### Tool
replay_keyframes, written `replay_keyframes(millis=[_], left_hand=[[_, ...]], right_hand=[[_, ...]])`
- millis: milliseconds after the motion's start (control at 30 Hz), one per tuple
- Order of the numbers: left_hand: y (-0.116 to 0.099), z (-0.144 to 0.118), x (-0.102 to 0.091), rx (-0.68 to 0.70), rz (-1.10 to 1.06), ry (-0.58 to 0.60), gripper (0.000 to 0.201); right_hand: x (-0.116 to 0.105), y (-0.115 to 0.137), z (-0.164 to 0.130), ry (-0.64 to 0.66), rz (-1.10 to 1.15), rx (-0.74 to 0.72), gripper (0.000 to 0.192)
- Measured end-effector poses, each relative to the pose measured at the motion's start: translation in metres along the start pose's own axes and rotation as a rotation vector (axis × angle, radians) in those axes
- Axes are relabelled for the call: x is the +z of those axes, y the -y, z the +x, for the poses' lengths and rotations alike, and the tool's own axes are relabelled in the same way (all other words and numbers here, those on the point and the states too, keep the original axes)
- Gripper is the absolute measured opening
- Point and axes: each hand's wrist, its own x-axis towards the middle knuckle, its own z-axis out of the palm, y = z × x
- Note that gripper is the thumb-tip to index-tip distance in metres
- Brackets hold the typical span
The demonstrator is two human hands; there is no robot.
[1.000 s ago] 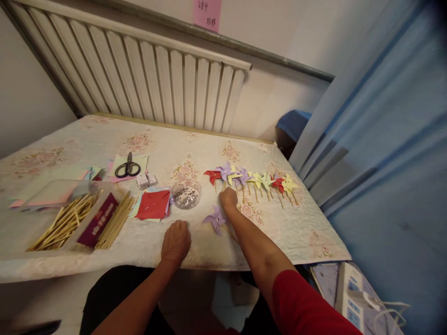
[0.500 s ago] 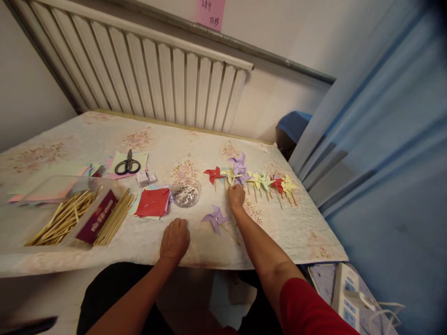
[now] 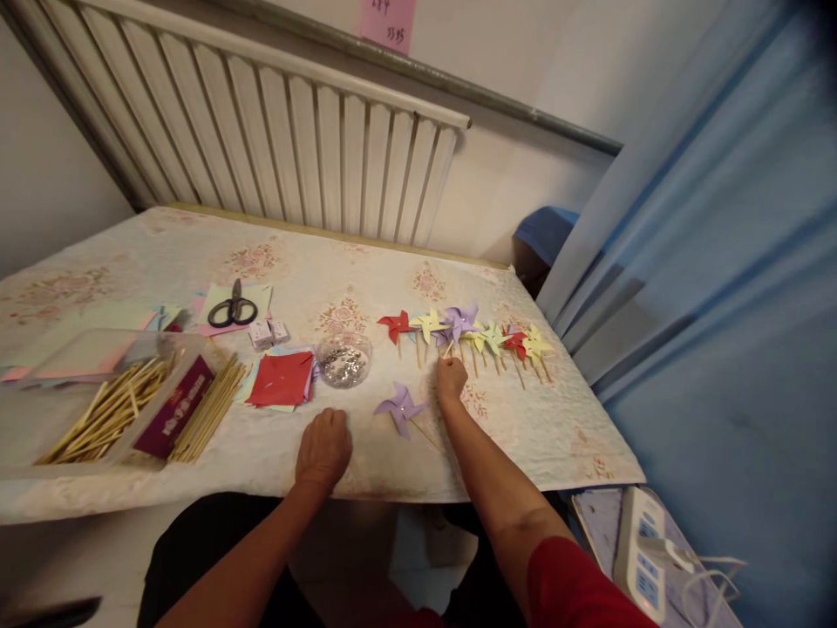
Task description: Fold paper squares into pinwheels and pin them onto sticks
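Observation:
My right hand [image 3: 451,380] is closed at the row of finished paper pinwheels, pinching a thin stick just below a purple pinwheel [image 3: 461,321]. That pinwheel overlaps its neighbours, among them a yellow pinwheel [image 3: 428,325] and a red pinwheel [image 3: 396,327]. Another purple pinwheel [image 3: 400,407] lies alone on the cloth, between my two hands, its stick pointing toward me. My left hand [image 3: 323,449] rests on the table near the front edge, fingers curled in, with no object showing in it.
A clear round dish [image 3: 344,361] of small shiny pieces stands beside a stack of red paper squares [image 3: 281,379]. Further left are two small boxes [image 3: 268,333], scissors [image 3: 233,309] on paper, and a plastic box [image 3: 147,436] with sticks. A power strip [image 3: 641,554] sits right of the table.
My right hand has shifted slightly right and nearer to me, and the purple pinwheel above it has come down to the right among the others. My left hand stays put.

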Motion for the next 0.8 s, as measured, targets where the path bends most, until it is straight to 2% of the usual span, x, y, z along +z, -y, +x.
replay_keyframes(millis=[367, 600, 800], left_hand=[[0.002, 0.001, 0.005, 0.009, 0.013, -0.026, 0.022], [0.001, 0.000, 0.000, 0.014, 0.008, -0.032, 0.021], [0.000, 0.000, -0.001, 0.012, 0.004, -0.021, 0.021]], right_hand=[[-0.003, -0.003, -0.004, 0.006, -0.012, -0.013, 0.018], [0.003, 0.008, -0.008, 0.026, -0.039, -0.039, 0.019], [0.014, 0.022, -0.015, 0.096, -0.096, -0.074, 0.018]])
